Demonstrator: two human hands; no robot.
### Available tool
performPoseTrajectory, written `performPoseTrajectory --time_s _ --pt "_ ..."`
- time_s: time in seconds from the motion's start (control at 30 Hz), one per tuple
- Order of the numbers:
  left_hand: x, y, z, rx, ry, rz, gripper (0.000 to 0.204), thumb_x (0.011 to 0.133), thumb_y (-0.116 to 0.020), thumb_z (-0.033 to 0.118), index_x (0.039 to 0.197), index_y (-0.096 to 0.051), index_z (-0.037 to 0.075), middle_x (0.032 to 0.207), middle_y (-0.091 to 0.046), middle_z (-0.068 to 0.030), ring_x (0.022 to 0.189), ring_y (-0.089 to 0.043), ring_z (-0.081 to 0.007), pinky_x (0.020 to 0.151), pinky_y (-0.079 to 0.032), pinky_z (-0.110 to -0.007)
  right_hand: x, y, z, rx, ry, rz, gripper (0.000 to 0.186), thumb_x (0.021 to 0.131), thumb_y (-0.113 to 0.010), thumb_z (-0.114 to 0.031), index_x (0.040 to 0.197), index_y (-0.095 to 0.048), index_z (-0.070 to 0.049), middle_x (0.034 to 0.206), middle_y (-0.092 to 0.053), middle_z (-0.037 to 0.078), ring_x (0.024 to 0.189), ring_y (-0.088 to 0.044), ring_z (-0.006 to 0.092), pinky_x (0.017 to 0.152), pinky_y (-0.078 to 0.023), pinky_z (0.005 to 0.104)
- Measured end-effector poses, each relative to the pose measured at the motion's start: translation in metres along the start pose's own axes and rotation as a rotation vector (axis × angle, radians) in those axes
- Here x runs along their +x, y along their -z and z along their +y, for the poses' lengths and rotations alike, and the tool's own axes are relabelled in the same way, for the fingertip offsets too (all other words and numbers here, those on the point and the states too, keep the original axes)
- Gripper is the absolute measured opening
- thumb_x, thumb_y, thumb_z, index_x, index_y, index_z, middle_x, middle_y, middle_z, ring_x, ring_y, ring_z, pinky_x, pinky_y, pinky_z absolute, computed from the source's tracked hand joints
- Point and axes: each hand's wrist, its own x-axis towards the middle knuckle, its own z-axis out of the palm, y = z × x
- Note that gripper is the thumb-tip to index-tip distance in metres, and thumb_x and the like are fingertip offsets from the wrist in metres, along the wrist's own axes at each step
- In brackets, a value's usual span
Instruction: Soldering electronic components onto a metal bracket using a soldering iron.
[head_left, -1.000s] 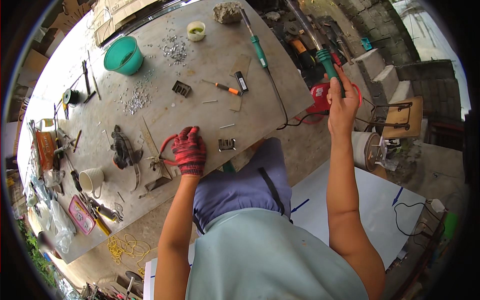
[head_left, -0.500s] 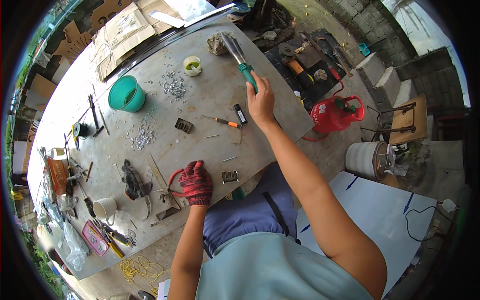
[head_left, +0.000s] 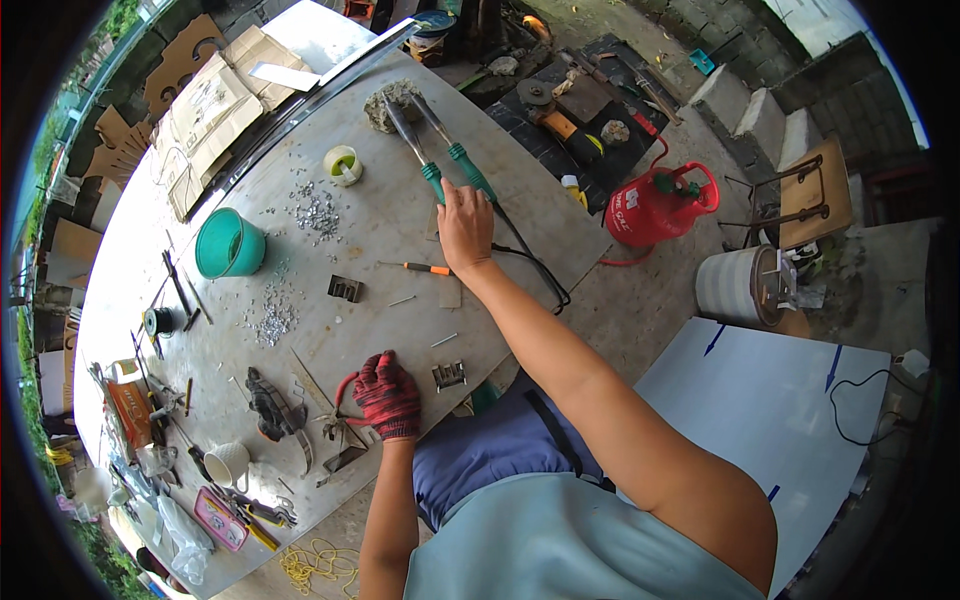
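Your broad table (head_left: 560,215) has a smooth, stained grey top. On it, your bare right hand (head_left: 467,228) grips the green handle of the left-hand soldering iron (head_left: 405,133), slim and metal-barrelled. Your left hand (head_left: 387,397), in knitted red-and-black, covers red-handled pliers (head_left: 346,386); whether it grips, I cannot tell. The iron's long axis points away from you, slanting left, its end at a rough stone (head_left: 377,112).

Lettering (head_left: 622,205) on cylinder (head_left: 650,222), arrows (head_left: 833,368) on board (head_left: 760,420)
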Motion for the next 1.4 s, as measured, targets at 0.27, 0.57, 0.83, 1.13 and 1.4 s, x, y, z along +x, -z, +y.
performPoseTrajectory --time_s 0.27,0.57,0.83,1.13,1.4 --pt "0.004 0.004 0.004 -0.012 -0.013 -0.009 0.034 0.083 -0.061 0.005 0.116 -0.066 0.013 0.111 -0.067 -0.0146 0.096 -0.064 -0.0377 0.083 -0.050 -0.051 0.026 0.055 0.008 0.213 0.025 0.123 0.037 0.087 -0.075 -0.009 0.123 -0.066 -0.007 0.108 -0.060 0.010 0.100 -0.059 0.0310 0.090 -0.049 0.0420" --pt "0.002 -0.004 0.002 0.053 -0.016 -0.090 0.038 0.083 -0.055 0.010 0.120 -0.062 0.011 0.114 -0.065 -0.0127 0.107 -0.059 -0.0358 0.098 -0.042 -0.051 0.187 0.067 0.312 -0.016 -0.161 0.158 0.024 0.090 -0.071 -0.010 0.113 -0.069 -0.004 0.102 -0.066 0.012 0.104 -0.061 0.0340 0.094 -0.050 0.0451" --pt "-0.006 -0.010 -0.008 0.320 -0.029 -0.089 0.029 0.089 -0.053 0.023 0.115 -0.063 0.013 0.106 -0.058 -0.0115 0.106 -0.053 -0.0352 0.097 -0.040 -0.052 0.263 -0.003 0.462 -0.280 -0.222 -0.010 0.036 0.093 -0.073 -0.018 0.125 -0.066 -0.003 0.124 -0.062 0.017 0.119 -0.058 0.0364 0.105 -0.048 0.0447" --pt "0.003 -0.012 -0.001 0.361 -0.052 -0.132 0.023 0.088 -0.055 0.014 0.111 -0.058 0.013 0.102 -0.057 -0.0094 0.101 -0.055 -0.0343 0.093 -0.040 -0.051 0.308 -0.043 0.514 -0.303 -0.267 -0.136 0.049 0.092 -0.076 -0.020 0.135 -0.062 -0.002 0.132 -0.063 0.019 0.124 -0.059 0.0372 0.105 -0.049 0.0448" --pt "0.010 -0.022 -0.001 0.329 -0.014 -0.089 0.027 0.084 -0.060 0.011 0.111 -0.057 0.014 0.101 -0.057 -0.0086 0.101 -0.055 -0.0339 0.093 -0.040 -0.051 0.325 -0.052 0.527 -0.214 -0.230 -0.044 0.032 0.089 -0.076 -0.013 0.118 -0.072 -0.001 0.112 -0.071 0.021 0.110 -0.065 0.0394 0.097 -0.052 0.0466"
